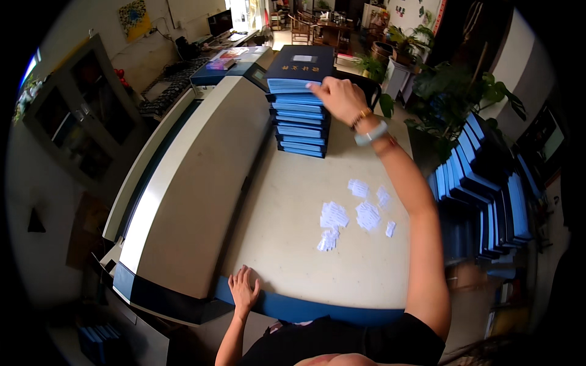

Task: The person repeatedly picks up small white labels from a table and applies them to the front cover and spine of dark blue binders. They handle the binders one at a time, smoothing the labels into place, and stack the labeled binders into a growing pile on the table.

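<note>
Has the right arm stretched out over the pale worktop (274,244), with the right hand (342,100) at the near right corner of the top binder (302,70). Holds the fingers (317,90) of that hand partly curled, one tip pointing left across the light blue front edge. Cannot tell from this angle whether grasping the top binder or only touching it. Wears a pale bangle (372,135) and darker bracelets on the right wrist.

Rests the left hand (244,293) on the near edge of the worktop, across the blue trim (305,306), with fingers spread and released.

Has the stack of binders (299,131) standing at the far end of the worktop, beside a long beige machine housing (189,165). Shows dark covers and light blue page edges all the way up, laid flat one upon another and slightly out of line, with a white label and gold lettering on the uppermost cover.

Has small heaps of white paper slips (334,215) spread between the stack and the near edge, apart from both hands. Shows more blue-edged binders (476,177) in uneven rows beyond the right forearm, near a leafy plant (448,91).
</note>
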A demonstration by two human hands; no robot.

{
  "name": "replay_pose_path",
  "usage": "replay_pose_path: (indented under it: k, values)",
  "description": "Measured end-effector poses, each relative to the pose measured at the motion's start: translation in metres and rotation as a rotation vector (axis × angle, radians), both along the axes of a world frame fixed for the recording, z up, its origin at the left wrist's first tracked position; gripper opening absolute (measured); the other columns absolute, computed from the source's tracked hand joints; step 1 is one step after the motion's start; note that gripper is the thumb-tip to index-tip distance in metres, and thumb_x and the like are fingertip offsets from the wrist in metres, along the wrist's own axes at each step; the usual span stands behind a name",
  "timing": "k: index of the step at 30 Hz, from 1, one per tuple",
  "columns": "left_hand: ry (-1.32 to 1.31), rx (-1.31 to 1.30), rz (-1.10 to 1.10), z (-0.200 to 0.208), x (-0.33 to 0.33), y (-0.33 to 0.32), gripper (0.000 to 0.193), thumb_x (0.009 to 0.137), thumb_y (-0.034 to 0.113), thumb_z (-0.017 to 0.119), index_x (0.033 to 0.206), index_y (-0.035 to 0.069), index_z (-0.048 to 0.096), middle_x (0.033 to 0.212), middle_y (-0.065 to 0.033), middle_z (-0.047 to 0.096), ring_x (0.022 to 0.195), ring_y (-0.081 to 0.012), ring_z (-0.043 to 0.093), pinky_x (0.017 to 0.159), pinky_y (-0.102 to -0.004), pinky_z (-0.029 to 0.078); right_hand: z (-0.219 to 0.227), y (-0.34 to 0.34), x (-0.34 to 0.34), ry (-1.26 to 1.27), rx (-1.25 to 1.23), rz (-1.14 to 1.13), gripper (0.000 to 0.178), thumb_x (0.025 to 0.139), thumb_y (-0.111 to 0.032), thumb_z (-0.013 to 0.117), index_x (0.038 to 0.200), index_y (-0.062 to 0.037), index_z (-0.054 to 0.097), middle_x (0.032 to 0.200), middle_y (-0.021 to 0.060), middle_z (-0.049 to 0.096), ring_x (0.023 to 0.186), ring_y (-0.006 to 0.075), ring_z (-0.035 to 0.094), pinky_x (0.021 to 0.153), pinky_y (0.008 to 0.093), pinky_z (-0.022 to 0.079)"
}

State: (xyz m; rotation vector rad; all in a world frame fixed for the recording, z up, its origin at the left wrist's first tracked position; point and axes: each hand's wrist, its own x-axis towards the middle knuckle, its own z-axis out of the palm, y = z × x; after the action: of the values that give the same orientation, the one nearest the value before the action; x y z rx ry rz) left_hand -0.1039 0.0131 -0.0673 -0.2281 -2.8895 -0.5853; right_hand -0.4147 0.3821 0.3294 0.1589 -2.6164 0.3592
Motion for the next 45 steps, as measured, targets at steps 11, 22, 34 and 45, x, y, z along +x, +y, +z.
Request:
replay_pose_path:
  k: [11, 22, 34, 45]
  values:
    - [-0.012, -0.029, -0.037, -0.025, 0.000, -0.007, 0.042, 0.093, 0.030, 0.061, 0.130, 0.011, 0.057, 0.141, -0.0100, 0.054, 0.133, -0.0266, 0.047, 0.118, -0.0499, 0.021, 0.089, -0.052, 0.408, 0.339, 0.130, 0.662, 0.035, 0.085, -0.033, 0.072, 0.071, -0.0052, 0.057, 0.056, -0.0005, 0.042, 0.046, 0.0100, 0.042, 0.041, 0.0211, 0.027]
    - [0.053, 0.183, -0.211, -0.026, -0.015, -0.006, 0.044, 0.089, 0.014, 0.066, 0.130, 0.000, 0.056, 0.127, -0.0183, 0.062, 0.119, -0.0362, 0.056, 0.107, -0.0477, 0.037, 0.087, -0.046, 0.490, 0.359, 0.008, 0.391, 0.028, 0.075, -0.012, 0.075, 0.061, -0.0053, 0.052, 0.056, 0.0005, 0.041, 0.047, 0.0107, 0.042, 0.040, 0.0222, 0.028]
    - [0.037, 0.410, -0.398, 0.013, 0.007, 0.120, 0.038, 0.091, 0.006, 0.063, 0.128, 0.000, 0.057, 0.119, -0.0198, 0.064, 0.111, -0.0361, 0.059, 0.100, -0.0451, 0.044, 0.065, 0.031, 0.491, 0.229, 0.020, 0.374, 0.019, 0.072, -0.010, 0.068, 0.068, -0.0043, 0.050, 0.059, 0.0041, 0.046, 0.057, 0.0183, 0.054, 0.045, 0.0327, 0.041]
    - [0.100, 0.549, -0.253, 0.027, 0.073, 0.286, 0.042, 0.089, -0.006, 0.061, 0.130, 0.001, 0.057, 0.122, -0.0159, 0.066, 0.107, -0.0264, 0.064, 0.095, -0.0378, 0.049, 0.069, 0.251, 0.605, 1.187, -0.515, 1.111, 0.010, 0.088, 0.001, 0.062, 0.093, -0.0056, 0.067, 0.097, 0.0022, 0.069, 0.083, 0.0130, 0.064, 0.077, 0.0207, 0.050]
